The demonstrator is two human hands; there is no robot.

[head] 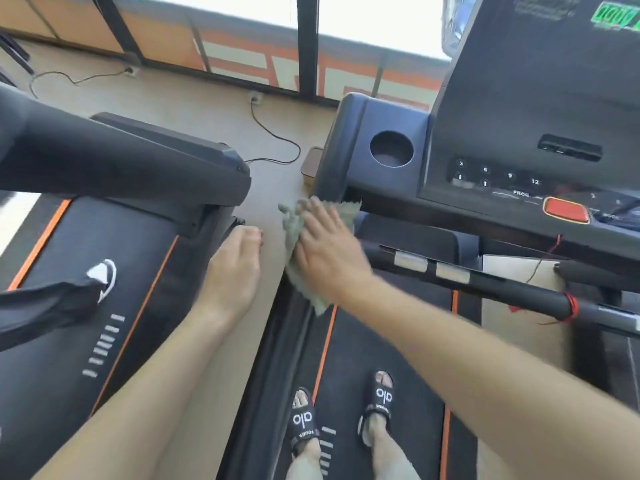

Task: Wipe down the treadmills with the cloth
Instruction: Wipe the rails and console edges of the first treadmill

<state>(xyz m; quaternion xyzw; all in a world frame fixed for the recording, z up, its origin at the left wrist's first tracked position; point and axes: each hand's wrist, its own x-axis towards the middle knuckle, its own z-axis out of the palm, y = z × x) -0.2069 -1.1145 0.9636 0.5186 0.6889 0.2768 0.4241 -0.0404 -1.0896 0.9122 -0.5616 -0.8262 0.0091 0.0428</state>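
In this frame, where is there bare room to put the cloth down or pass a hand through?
Free: the cup holder on the right treadmill's console, and the floor strip between the two treadmills, crossed only by a cable. Crowded: the gap beside the upright, filled by the left hand, the right hand and the cloth.

Right hand (329,247) motion-blurred, covering most of cloth (294,233). Left hand (235,268) fingertips curled out of sight. Green console display (614,12) smeared, cut by top edge, unreadable.
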